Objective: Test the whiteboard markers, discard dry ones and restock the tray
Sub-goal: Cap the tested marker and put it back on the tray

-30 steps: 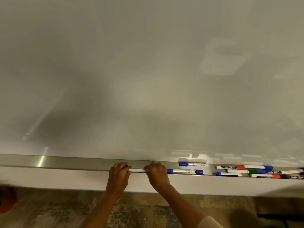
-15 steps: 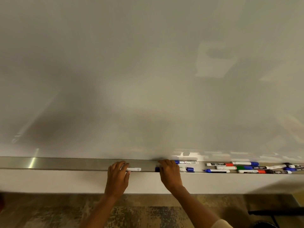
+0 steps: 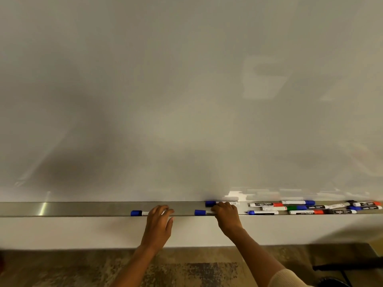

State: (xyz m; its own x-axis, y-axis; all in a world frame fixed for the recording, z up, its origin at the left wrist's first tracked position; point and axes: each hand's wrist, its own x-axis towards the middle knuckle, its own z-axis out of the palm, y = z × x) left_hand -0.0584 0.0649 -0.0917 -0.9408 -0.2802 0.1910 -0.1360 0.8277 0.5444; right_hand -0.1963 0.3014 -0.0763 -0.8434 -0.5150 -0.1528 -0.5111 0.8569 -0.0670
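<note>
Looks like the tail end, restocking; the left hand [image 3: 158, 221] is lying loosely over a blue-capped marker [image 3: 136, 213] on the tray [image 3: 72, 209], fingers relaxed (not really gripping it); the right hand [image 3: 227, 214] is closing its fingers around a second blue marker [image 3: 200, 212]. The whiteboard [image 3: 186, 100] is showing no test marks and a mixed pile of markers [image 3: 310, 208] is sitting at the tray's right end, so sorting is probably still left.

My left hand [image 3: 158, 225] and forearm are bare, no rings or watch. Right hand [image 3: 227, 216] bare too. Cream knit sleeve [image 3: 287, 279] on right arm.

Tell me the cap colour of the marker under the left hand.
Blue. The cap sticks out left of the left hand on the tray, in the head view.
</note>
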